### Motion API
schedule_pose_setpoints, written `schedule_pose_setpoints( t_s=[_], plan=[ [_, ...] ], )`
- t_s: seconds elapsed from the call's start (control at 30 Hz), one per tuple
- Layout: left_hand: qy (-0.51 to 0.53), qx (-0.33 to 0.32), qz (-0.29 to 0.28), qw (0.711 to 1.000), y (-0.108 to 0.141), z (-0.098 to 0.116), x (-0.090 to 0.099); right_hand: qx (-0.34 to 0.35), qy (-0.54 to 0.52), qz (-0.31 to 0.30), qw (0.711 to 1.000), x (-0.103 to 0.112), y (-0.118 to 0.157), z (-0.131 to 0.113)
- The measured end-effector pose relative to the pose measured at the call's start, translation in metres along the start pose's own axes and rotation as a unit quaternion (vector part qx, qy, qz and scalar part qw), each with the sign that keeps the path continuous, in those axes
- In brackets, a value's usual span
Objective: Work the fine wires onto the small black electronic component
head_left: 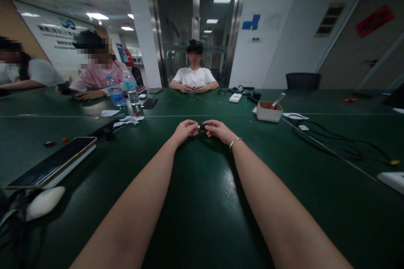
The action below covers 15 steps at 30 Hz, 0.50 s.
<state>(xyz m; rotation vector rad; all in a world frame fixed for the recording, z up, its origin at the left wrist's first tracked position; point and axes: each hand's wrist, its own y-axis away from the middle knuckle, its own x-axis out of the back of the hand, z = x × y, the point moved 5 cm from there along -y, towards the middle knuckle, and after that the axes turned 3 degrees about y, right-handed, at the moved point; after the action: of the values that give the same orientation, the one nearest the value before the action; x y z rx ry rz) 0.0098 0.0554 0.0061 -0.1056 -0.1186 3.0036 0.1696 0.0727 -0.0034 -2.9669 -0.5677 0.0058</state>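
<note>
Both my hands meet over the green table (195, 201), with a small black stick with a silver end (202, 127) between them. My left hand (185, 130) is closed, pinching the silver end between thumb and fingers. From the other side, the fingers of my right hand (220, 130) are closed around the black part. The stick lies roughly level, and much of it is hidden by my fingertips; its exact kind is too small to tell. A silver bracelet (235, 143) circles my right wrist.
To the left lie a large phone (57, 162) on a white box and a white computer mouse (46, 203). Water bottles (131, 88) stand beyond. On the right are a small open box (269, 112) and black cables (334, 138). Several people sit around the table.
</note>
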Motion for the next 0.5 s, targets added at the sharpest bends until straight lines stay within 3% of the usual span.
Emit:
schedule_pose_setpoints(
  t_s=[0.5],
  plan=[
    [-0.039,0.001,0.029,0.999,-0.012,-0.013,0.005,-0.006,-0.005,0.001,1.000,-0.001,0.003,-0.002]
  ],
)
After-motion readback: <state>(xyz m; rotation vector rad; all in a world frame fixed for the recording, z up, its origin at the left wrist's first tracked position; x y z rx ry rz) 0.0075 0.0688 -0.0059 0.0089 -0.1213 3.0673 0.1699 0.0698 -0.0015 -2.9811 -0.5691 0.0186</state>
